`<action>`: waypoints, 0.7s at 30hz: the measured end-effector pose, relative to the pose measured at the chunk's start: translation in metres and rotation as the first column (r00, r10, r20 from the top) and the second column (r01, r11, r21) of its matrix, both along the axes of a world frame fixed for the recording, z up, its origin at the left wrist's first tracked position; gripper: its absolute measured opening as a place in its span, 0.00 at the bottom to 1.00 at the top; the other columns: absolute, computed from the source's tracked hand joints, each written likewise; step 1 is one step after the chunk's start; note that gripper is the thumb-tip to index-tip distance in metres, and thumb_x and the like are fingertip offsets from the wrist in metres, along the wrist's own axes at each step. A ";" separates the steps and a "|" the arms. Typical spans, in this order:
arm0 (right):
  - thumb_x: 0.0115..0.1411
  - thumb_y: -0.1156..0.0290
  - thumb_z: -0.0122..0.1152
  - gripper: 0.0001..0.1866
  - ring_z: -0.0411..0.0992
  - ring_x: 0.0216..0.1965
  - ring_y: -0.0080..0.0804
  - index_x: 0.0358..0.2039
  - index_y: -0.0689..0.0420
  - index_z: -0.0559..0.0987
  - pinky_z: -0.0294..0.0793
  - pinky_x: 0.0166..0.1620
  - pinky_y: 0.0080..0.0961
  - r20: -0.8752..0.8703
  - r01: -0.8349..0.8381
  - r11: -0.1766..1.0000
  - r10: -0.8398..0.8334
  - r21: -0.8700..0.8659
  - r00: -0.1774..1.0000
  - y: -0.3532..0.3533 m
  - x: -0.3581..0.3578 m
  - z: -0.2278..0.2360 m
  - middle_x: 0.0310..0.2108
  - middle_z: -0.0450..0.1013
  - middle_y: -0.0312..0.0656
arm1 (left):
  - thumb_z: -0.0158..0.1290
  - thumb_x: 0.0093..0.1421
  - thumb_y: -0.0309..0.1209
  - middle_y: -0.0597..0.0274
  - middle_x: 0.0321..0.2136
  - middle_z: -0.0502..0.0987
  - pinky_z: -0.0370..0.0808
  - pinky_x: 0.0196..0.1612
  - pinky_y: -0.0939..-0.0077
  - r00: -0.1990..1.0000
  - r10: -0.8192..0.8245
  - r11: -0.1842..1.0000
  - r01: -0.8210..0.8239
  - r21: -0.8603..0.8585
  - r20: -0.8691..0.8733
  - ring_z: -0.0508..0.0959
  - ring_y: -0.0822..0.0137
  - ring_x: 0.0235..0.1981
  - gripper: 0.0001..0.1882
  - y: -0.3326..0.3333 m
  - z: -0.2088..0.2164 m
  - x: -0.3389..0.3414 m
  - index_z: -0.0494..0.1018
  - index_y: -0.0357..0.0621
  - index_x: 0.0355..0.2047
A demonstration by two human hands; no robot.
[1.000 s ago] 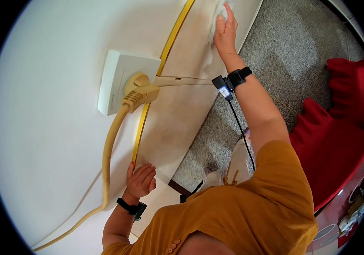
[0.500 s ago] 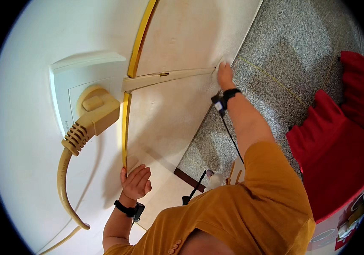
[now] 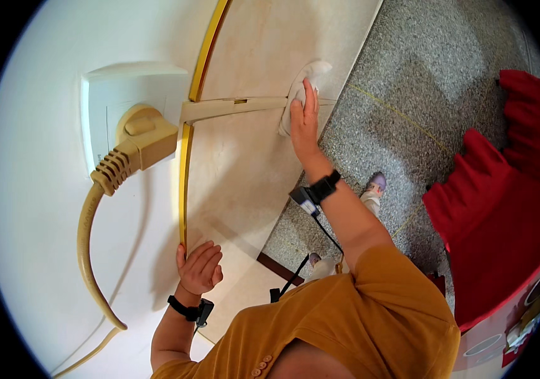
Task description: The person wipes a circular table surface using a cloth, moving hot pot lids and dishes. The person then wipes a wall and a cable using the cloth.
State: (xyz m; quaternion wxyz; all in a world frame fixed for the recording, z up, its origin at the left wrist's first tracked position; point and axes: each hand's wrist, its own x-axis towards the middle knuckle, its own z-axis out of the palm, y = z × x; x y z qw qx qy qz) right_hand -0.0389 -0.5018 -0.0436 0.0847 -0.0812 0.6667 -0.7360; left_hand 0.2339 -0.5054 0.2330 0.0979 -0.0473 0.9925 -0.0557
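My right hand presses a white cloth against the pale tiled wall panel, beside a vertical-looking cream trunking strip. The cloth spreads out past my fingers on both sides, and part of it lies hidden under the hand. Lower left, my left hand lies flat at the edge of the tiles with its fingers stretched out. Its fingertips touch the lower end of the yellow edge trim, and it holds nothing.
A cream plug sits in a white wall socket at left, its cable hanging down. Speckled floor runs along the panel. Red cloth covers stand at right. My shoe shows on the floor.
My right hand has slid with the cloth leftward and slightly down, away from the panel's floor-side edge. More of the cloth shows now. The left hand stays in place.
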 end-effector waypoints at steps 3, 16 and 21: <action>0.67 0.63 0.41 0.26 0.56 0.61 0.51 0.61 0.64 0.58 0.53 0.62 0.36 0.062 0.096 0.995 -0.093 -0.041 0.994 -0.014 -0.003 -0.052 0.59 0.59 0.57 | 0.45 0.59 0.35 0.68 0.32 0.80 0.45 0.65 0.54 1.000 0.001 1.000 -0.001 0.012 -0.003 0.79 0.68 0.41 0.12 0.001 0.000 -0.002 0.77 0.48 0.26; 0.66 0.57 0.41 0.31 0.57 0.61 0.52 0.65 0.57 0.50 0.65 0.55 0.43 0.924 -0.038 0.989 0.147 -0.143 0.354 -0.001 0.070 -0.048 0.62 0.57 0.54 | 0.47 0.57 0.33 0.68 0.33 0.79 0.50 0.64 0.50 0.997 -0.019 0.998 0.023 0.055 -0.076 0.79 0.67 0.40 0.08 0.007 0.008 -0.004 0.76 0.47 0.27; 0.64 0.65 0.42 0.28 0.55 0.62 0.50 0.63 0.59 0.56 0.56 0.61 0.39 0.577 0.087 0.956 0.094 -0.279 0.811 -0.003 0.063 0.038 0.61 0.58 0.53 | 0.48 0.54 0.27 0.66 0.32 0.79 0.49 0.65 0.48 0.979 -0.063 0.988 0.088 0.130 -0.192 0.78 0.65 0.39 0.05 0.013 0.013 -0.002 0.76 0.46 0.26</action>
